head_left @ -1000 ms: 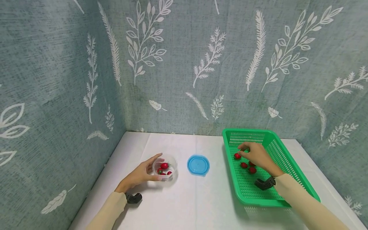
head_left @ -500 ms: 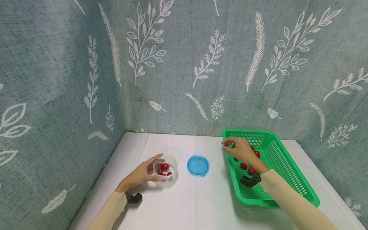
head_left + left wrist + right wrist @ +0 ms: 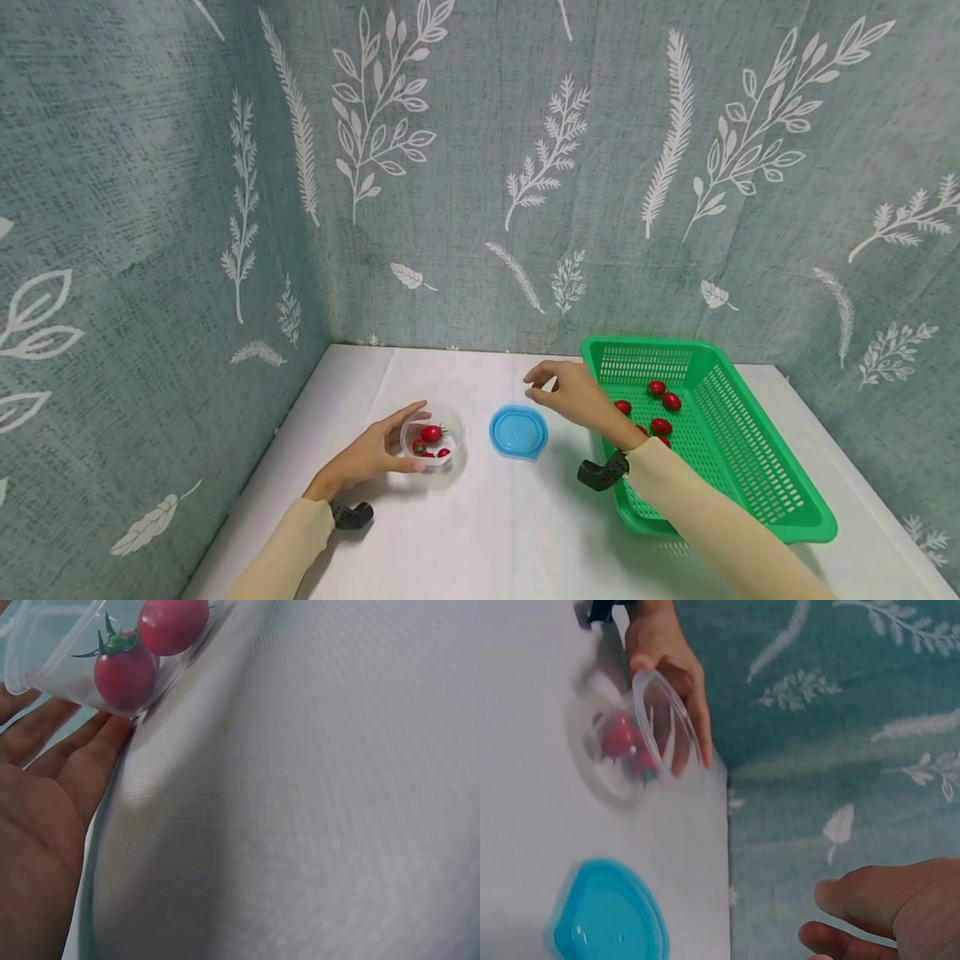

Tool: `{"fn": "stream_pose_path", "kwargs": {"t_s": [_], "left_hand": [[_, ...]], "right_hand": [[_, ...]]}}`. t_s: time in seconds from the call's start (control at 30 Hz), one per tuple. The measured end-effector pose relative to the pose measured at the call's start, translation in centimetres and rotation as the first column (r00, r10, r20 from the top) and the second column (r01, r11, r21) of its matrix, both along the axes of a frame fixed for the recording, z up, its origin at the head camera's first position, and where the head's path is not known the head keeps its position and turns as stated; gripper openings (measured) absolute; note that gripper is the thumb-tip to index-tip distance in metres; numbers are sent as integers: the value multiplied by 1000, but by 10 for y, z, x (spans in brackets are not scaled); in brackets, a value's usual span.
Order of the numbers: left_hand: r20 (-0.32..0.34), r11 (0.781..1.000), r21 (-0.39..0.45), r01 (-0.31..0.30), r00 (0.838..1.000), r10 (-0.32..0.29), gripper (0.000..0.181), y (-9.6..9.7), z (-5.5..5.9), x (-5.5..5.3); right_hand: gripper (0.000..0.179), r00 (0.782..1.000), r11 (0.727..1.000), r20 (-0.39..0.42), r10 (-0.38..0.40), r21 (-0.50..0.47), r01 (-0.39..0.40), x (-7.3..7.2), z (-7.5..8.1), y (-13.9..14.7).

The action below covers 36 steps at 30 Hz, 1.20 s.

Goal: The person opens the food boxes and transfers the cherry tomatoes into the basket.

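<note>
Left hand (image 3: 372,450): gripping the clear plastic tub (image 3: 453,420).
Cherry tomatoes (image 3: 431,433): lying inside it.
Blue lid (image 3: 518,432): lying near the tub.
Right hand (image 3: 573,392): hovering near the lid, fingers bent; whether holding anything, cannot tell.
Green basket (image 3: 712,446): containing more tomatoes (image 3: 671,402).

Nothing to read out to you right now: you're looking through all three of your views, and not one word, label, brand, number or sign comes up legible in any of them.
</note>
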State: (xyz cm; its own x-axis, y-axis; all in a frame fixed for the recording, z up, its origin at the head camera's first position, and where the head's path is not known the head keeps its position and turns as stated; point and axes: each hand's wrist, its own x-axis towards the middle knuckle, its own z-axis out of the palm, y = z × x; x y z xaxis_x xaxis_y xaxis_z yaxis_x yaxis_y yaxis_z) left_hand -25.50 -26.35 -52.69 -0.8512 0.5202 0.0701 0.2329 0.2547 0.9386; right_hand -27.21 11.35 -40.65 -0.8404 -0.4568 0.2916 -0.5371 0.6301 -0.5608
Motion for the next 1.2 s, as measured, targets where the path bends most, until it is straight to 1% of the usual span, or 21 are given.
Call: {"fn": "stream_pose_path", "kwargs": {"t_s": [0.13,0.37,0.53,0.7,0.8,0.97,1.2], "left_hand": [[12,1000,-12,-14,1000,15,105,0,1,-1],[5,1000,5,4,1000,-4,105,1,0,-5],[15,1000,-5,-6,1000,6,106,2,1,-5],[28,1000,13,1,1000,-2,105,1,1,-5],[28,1000,11,-3,1000,3,104,0,0,-3],[34,1000,-7,-7,999,7,103,1,-1,-2],[23,1000,21,22,999,-23,104,0,-1,-1]], "right_hand": [[12,999,1000,26,21,15,-21,1,0,-18],[11,997,999,59,46,10,-46,1,-3,-46],[12,994,998,86,62,24,-64,3,-5,-65],[13,992,995,96,84,51,-89,6,-7,-85],[14,989,993,101,105,48,-110,9,-11,-97],[16,982,992,150,115,42,-123,14,-19,-110],[19,967,990,221,130,25,-139,18,-36,-122]]}}
